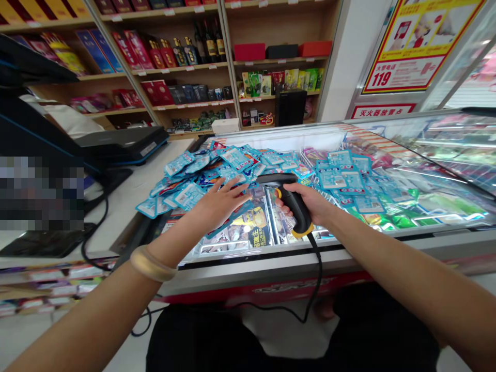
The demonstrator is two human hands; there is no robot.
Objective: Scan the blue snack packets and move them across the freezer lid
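- Far left, a dark monitor [29, 124] stands on a white counter [116, 206], blocking part of the shelves; a flat black device [126, 142] sits just beside it, and a black cable [86, 243] hangs over the counter's edge.
- Next comes the left pile of blue packets [189, 195], heaped loosely on the glass-topped display case [232, 274].
- The left hand [217, 204], a bangle [152, 263] on its wrist, has its fingers spread over the pile's near side, hiding some packets; contact cannot be told.
- Behind, shelves [184, 71] hold bottles and boxes, partly hidden by a tall black box [290, 107].
- In the middle, the right hand [314, 200] is wrapped round the grip of a black-and-yellow scanner [297, 206], its head near the left fingertips. Its cord [320, 268] drops across the case's front.
- Right of the scanner lies a second group of blue packets [341, 178], near green packages [403, 218] inside the case.
- Upper right, a red-and-yellow poster [411, 62] marked 119 hangs on the wall.
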